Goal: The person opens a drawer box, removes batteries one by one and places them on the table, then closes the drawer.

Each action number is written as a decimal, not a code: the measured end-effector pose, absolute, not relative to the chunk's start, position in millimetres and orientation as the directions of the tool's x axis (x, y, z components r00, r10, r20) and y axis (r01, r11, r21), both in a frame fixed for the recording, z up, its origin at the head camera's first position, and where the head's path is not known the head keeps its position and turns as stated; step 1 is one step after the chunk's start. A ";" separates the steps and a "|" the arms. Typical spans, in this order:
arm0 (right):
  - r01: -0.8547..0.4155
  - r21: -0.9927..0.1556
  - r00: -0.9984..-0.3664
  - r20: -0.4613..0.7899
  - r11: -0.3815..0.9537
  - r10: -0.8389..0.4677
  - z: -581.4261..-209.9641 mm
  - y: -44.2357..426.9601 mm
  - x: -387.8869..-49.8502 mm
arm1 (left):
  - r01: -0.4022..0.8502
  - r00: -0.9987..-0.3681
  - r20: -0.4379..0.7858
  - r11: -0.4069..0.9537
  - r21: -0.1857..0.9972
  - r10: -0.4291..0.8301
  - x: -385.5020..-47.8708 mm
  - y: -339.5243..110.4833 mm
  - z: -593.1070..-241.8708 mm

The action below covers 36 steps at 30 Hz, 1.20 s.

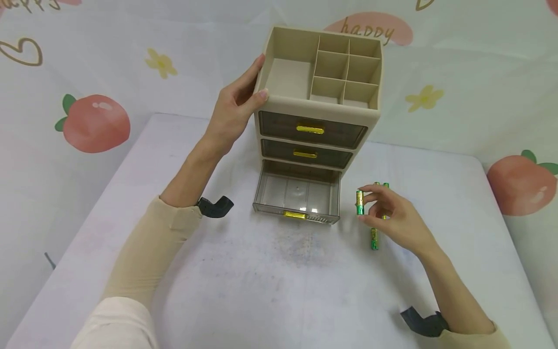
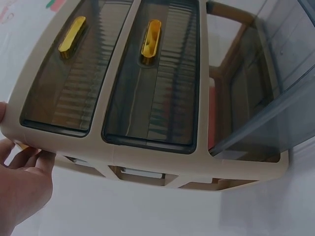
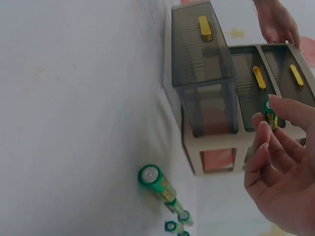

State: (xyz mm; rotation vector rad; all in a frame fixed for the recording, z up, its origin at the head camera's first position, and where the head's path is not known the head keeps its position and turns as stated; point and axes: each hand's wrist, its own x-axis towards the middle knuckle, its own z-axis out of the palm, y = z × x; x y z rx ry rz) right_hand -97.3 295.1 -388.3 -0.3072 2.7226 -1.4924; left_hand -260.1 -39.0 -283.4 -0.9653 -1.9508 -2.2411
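A beige desktop organizer (image 1: 320, 105) with three smoky drawers and yellow handles stands at the back of the table. Its bottom drawer (image 1: 296, 191) is pulled out and holds nothing that I can see. My left hand (image 1: 231, 109) grips the organizer's upper left edge, thumb on the front rim; in the left wrist view that hand (image 2: 27, 182) lies at the side wall. Between thumb and fingertips my right hand (image 1: 394, 218) pinches a green and gold battery (image 1: 360, 202), held upright to the right of the open drawer. The right wrist view shows this battery (image 3: 270, 116) too.
Several more batteries, one of them (image 1: 374, 239) just below my right hand, stand on the white table (image 1: 261, 286); the right wrist view shows a near battery (image 3: 156, 182) with others behind. A patterned cloth (image 1: 183, 29) hangs behind. The organizer's top has open compartments (image 1: 331, 65).
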 end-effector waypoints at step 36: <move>-0.065 -0.768 -0.995 0.005 0.637 -0.096 -424.5 351.5 -55.3 | 0.399 -0.811 0.466 -0.248 0.883 0.354 -276.2 -39.4 -297.4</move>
